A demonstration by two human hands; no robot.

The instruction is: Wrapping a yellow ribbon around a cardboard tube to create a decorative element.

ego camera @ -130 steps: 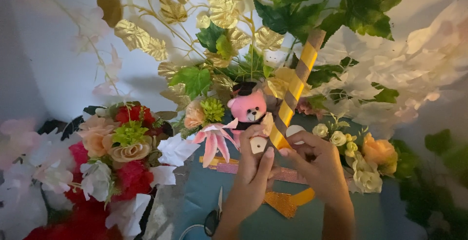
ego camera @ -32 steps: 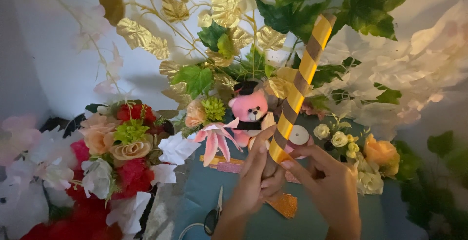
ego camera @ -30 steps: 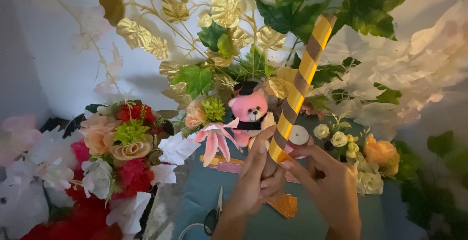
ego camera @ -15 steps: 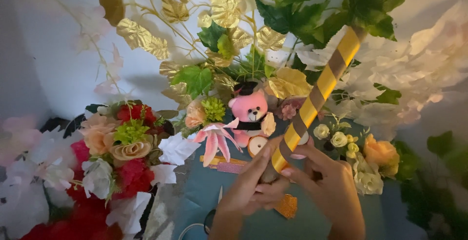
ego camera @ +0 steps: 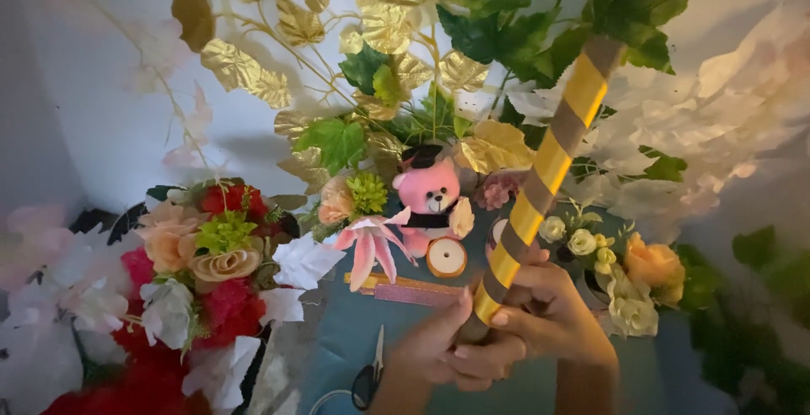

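- The left hand is curled about the lower end of a stick, its fingers closed on the base.
- The right hand grips the same stick just above and beside the left fingers; its fingers wrap round the shaft, and the two hands touch.
- The stick is wound in a spiral of yellow ribbon over brown card, so yellow and brown bands alternate along it. It rises tilted up and to the right from the fingers, its top among green leaves.
- Just beyond the fingertips, on the blue table, stands a small spool of tape, apart from both hands.
- Behind the spool sits a pink teddy bear in a black cap, with a pink lily at its left.
- A strip of pink and gold paper lies flat between the lily and the left fingers.
- Scissors lie on the table just left of the left wrist, not touched.
- Far left of the fingers is a bunch of red, peach and white flowers.
- To the right of the right hand are small cream buds and an orange rose.
- Gold leaves spread above, well beyond the fingers.
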